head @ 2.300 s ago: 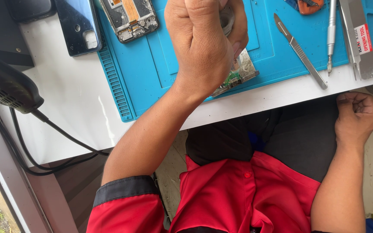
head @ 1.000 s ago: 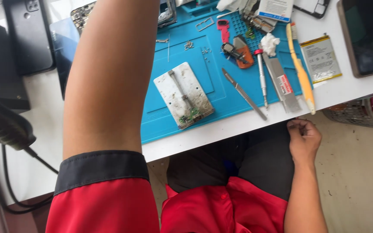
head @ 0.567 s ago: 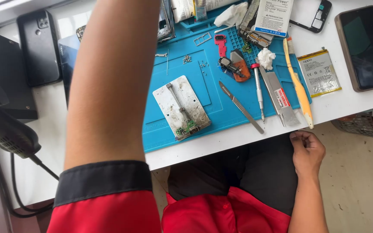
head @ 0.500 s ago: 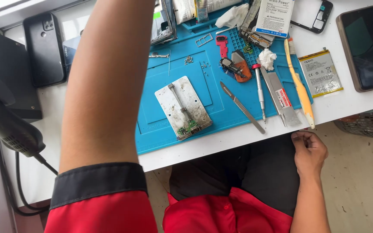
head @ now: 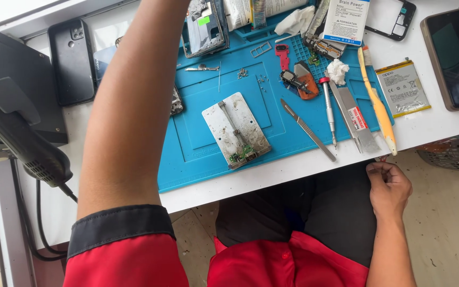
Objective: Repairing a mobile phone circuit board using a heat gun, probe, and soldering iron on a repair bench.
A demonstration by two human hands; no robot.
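Phone, black and flat (head: 71, 61), is lying at the upper left. The left arm is reaching up past the top edge, hiding its hand. At centre, a grey metal holder plate (head: 236, 130) is sitting on the blue rubber mat (head: 197, 154). At lower right, the right hand (head: 390, 186) is curling shut, holding nothing, under the white table edge (head: 293, 172).

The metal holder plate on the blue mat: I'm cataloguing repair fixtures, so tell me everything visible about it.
The metal holder plate is a pale, scuffed rectangular slab lying flat and skewed on the blue mat, near the mat's front edge. A slim rail with a spring runs along its length. A small green circuit board sits clamped at its near end. No hand touches it.
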